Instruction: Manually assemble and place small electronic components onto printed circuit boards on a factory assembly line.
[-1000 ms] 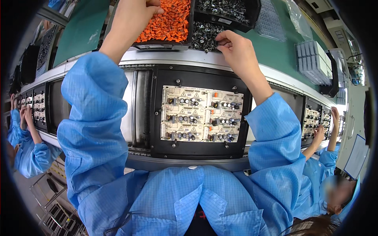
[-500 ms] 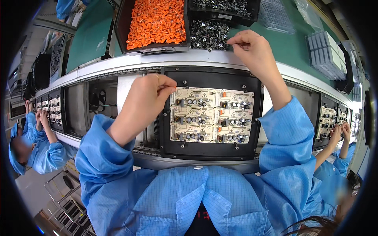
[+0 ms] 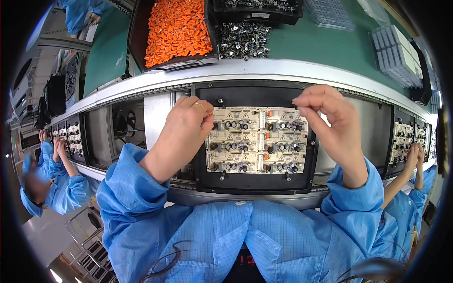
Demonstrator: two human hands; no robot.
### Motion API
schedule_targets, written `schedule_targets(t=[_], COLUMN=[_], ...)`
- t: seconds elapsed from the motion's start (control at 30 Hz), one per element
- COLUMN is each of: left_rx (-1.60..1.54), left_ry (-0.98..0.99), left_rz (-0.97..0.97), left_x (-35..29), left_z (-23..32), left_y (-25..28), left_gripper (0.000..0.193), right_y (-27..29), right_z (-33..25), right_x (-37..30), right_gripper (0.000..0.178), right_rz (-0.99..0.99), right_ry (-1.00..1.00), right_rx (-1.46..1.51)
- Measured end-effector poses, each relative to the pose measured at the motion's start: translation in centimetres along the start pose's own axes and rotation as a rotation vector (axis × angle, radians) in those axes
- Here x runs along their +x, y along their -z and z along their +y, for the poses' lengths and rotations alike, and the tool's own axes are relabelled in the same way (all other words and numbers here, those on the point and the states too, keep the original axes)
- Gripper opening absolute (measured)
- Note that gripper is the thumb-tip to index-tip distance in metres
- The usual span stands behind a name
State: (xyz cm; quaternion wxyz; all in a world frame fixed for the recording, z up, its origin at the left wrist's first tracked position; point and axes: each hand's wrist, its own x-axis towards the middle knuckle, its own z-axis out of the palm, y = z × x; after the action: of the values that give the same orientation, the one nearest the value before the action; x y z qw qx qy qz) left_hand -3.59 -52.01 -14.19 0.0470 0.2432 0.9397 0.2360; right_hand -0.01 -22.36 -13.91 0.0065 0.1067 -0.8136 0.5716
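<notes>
A cream circuit board panel [image 3: 258,137], crowded with small capacitors and other components, lies in a black carrier frame [image 3: 255,183] in front of me. At the panel's upper left corner, my left hand [image 3: 184,134] is closed in a pinch; a bit of a small orange component [image 3: 211,113] shows at its fingertips. Over the upper right corner, my right hand [image 3: 334,125] pinches a small dark metal part [image 3: 295,104], its shape mostly hidden by the fingers. Several orange components [image 3: 269,113] stand upright on the panel.
Beyond the conveyor rail [image 3: 283,69] sit a black bin of orange components [image 3: 177,35], a pile of small metal parts [image 3: 243,40] and another black bin [image 3: 264,15]. Clear plastic trays [image 3: 330,13] and stacked white blocks [image 3: 398,55] are farther right. Co-workers [image 3: 56,177] work on both sides.
My right hand has come from the metal parts pile down to the panel's upper right corner. My left hand stays near the upper left corner. The whole view has shifted slightly.
</notes>
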Motion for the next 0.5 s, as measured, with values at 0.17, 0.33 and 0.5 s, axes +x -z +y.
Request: schedule_targets(t=[0.17, 0.33, 0.5], left_rx=[0.022, 0.016, -0.074], left_ry=[-0.02, -0.018, -0.045], left_rz=[-0.013, -0.027, 0.169], left_x=[0.1, 0.3, 4.9], left_z=[-0.3, -0.2, -1.5], left_y=[-0.4, -0.4, 2.1], left_gripper=[0.014, 0.014, 0.015], right_y=[0.0, -0.4, -2.8], right_z=[0.0, -0.2, 0.1], right_x=[-1.6, -2.2, -2.7], right_gripper=[0.017, 0.017, 0.02], right_rz=[0.038, 0.004, -0.126], right_ry=[-0.013, 0.004, 0.04], right_rx=[0.004, -0.072, -0.095])
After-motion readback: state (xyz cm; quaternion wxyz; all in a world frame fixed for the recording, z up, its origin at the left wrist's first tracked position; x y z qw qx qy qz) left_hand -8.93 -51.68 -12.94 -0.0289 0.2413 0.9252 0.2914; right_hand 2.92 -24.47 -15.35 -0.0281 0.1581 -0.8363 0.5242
